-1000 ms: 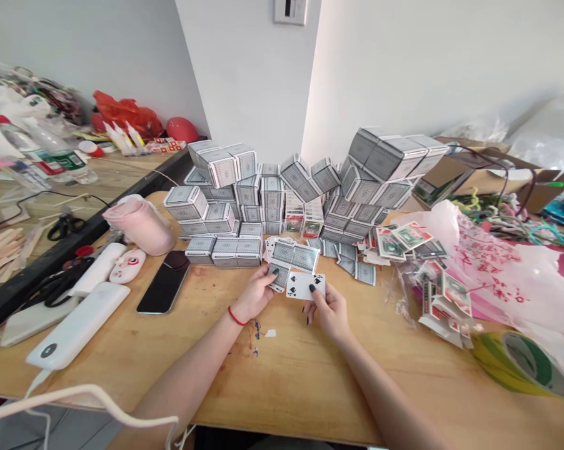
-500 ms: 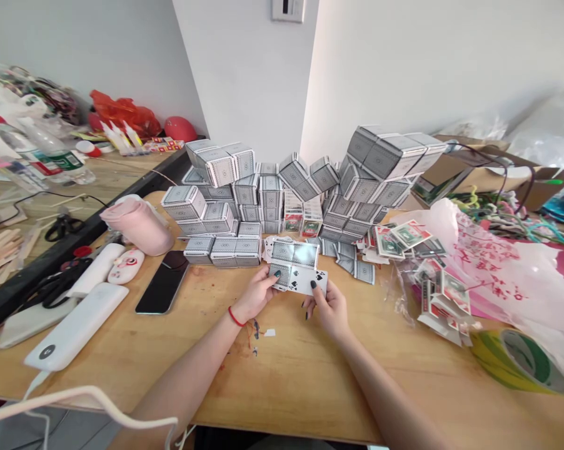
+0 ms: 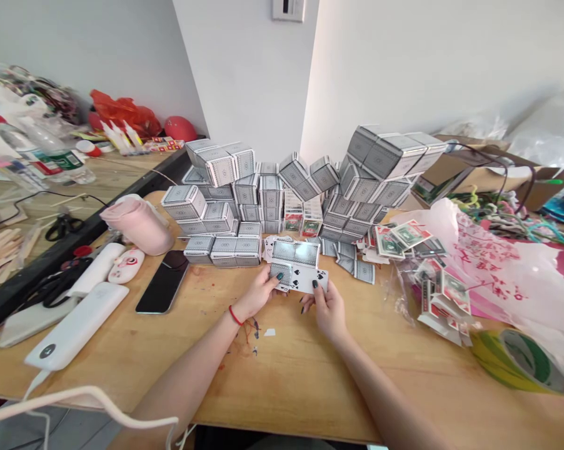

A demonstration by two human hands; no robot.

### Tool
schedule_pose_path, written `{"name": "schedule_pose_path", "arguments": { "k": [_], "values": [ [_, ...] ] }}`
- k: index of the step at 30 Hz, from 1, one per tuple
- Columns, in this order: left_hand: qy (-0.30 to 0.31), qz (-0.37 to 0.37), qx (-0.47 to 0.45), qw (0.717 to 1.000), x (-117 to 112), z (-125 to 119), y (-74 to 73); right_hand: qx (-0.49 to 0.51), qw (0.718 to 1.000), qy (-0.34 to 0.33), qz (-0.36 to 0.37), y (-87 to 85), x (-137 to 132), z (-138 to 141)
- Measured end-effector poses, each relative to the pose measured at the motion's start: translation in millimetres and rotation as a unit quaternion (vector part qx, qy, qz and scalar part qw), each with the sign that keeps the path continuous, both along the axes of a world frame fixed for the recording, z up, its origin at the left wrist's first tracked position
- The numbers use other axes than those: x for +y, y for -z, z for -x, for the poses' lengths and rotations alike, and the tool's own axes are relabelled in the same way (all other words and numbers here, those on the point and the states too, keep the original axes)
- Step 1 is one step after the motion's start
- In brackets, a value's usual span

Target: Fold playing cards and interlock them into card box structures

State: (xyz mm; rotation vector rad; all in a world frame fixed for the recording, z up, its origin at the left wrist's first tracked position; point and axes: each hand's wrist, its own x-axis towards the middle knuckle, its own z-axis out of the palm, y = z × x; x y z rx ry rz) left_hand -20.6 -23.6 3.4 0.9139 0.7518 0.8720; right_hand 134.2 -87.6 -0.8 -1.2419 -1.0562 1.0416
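Observation:
Between my two hands is a small group of playing cards, partly folded, with a four of spades face showing and a grey patterned back at its left. My left hand pinches the left part, thumb on the grey back. My right hand grips the right end of the white face, thumb on top. Just beyond lies a folded piece of grey-backed cards on the table. Behind it stand blocks folded from cards, stacked at the left and at the right.
A phone, a white power bank and a pink roll lie on the left. On the right are opened card boxes, a printed plastic bag and a roll of yellow-green tape. Paper scraps lie in front.
The held cards have tilted slightly and show a little more of the white face. Both hands stay in nearly the same place.

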Motion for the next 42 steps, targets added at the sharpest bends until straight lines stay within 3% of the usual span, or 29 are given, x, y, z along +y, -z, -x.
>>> {"name": "schedule_pose_path", "arguments": {
  "k": [5, 20, 34, 42],
  "values": [
    [0.003, -0.017, 0.011, 1.000, -1.2, -0.7, 1.1, -0.043, 0.999, -0.002, 0.005, -0.7, -2.2, 1.7],
    [0.008, -0.100, 0.099, 0.990, -0.5, 0.0, 5.7, 0.013, 0.998, -0.055, 0.028, -0.9, -0.3, 4.6],
    [0.008, -0.121, 0.126, 0.985, -3.6, -1.2, 4.0, -0.009, 0.994, -0.083, 0.072, -2.9, -2.3, 6.6],
    [0.035, -0.130, 0.137, 0.981, -4.0, -0.8, 2.5, -0.007, 0.984, -0.142, 0.108, 0.9, -1.3, 8.6]
  ]
}}
